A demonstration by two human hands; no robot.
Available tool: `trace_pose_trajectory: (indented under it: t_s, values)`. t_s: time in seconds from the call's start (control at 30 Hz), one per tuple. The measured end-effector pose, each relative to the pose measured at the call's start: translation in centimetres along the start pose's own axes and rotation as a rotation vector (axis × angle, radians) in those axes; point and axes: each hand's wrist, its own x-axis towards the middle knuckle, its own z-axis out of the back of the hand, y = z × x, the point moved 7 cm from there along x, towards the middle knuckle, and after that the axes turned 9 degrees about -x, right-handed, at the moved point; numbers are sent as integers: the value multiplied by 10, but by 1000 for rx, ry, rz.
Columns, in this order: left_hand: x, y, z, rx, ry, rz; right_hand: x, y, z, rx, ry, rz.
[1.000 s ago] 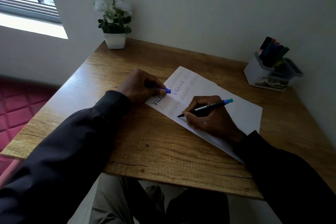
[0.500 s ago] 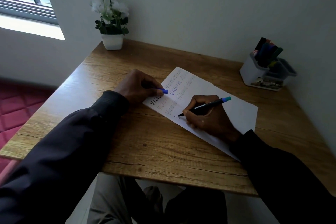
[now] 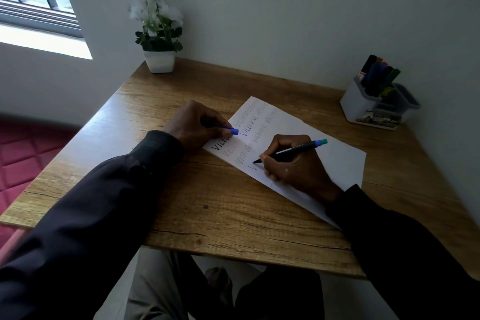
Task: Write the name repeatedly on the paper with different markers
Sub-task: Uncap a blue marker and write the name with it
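Note:
A white sheet of paper (image 3: 335,161) lies slanted on the wooden table (image 3: 213,205), with several rows of a handwritten name on its left half. My right hand (image 3: 296,166) grips a black marker (image 3: 291,151) with a teal end, its tip touching the paper at the start of the lowest row. My left hand (image 3: 197,125) rests on the paper's left edge and holds a blue marker cap (image 3: 231,130) between thumb and fingers.
A white and grey holder (image 3: 363,109) with several markers stands at the table's back right, next to the wall. A small white pot with a flowering plant (image 3: 159,34) sits at the back left corner. A window is at upper left.
The marker tip has drawn a first stroke at the start of a new lowest row. The left hand stays in place with the cap.

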Motion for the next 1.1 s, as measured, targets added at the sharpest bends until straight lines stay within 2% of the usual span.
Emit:
trace_pose_trajectory:
  t_s: [0.1,0.23,0.33,1.1]
  values:
    - [0,-1,0,-15,4,2,0,-6,2,-54,0,-69]
    - [0,-2,1,-14,11,-3,1,3,1,144,-21,85]
    - [0,-3,0,2,19,-7,1,6,-2,146,-1,128]
    - [-1,-4,1,16,10,-27,2,-4,2,204,-59,21]
